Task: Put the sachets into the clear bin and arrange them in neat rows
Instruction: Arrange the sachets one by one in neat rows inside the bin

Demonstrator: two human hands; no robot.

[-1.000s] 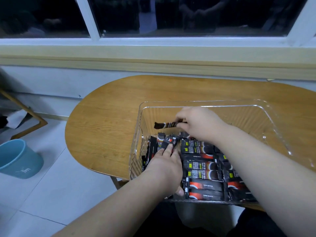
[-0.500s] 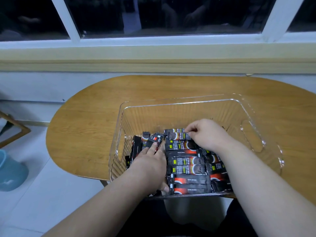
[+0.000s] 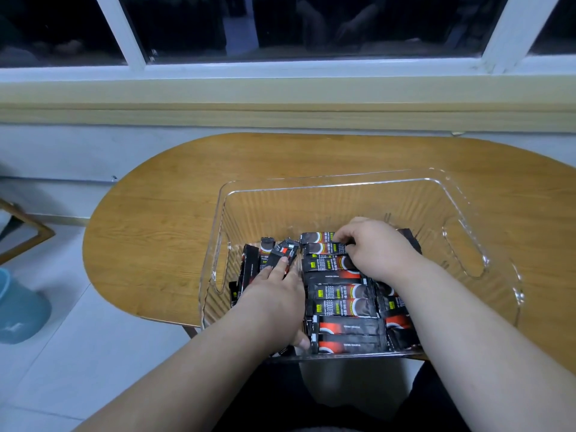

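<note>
A clear bin (image 3: 367, 187) stands on the wooden table (image 3: 174, 219), overhanging its near edge. Several black sachets lie flat in a row (image 3: 339, 294) down the bin's middle. A looser bunch of sachets (image 3: 249, 269) stands on edge at the bin's left side. My left hand (image 3: 274, 300) lies flat on that bunch, fingers straight, pressing it. My right hand (image 3: 374, 247) is at the far end of the row, its curled fingers pinching the topmost sachet (image 3: 314, 237). More sachets (image 3: 399, 325) lie under my right forearm, partly hidden.
The bin's far half and right side hold nothing. A blue bucket (image 3: 18, 310) stands on the tiled floor at the left. A wooden frame leg (image 3: 37, 235) shows at the left edge. A window sill runs behind the table.
My right hand has brought a sachet down from mid-air and laid it at the far end of the middle row. My left hand has stayed on the left bunch.
</note>
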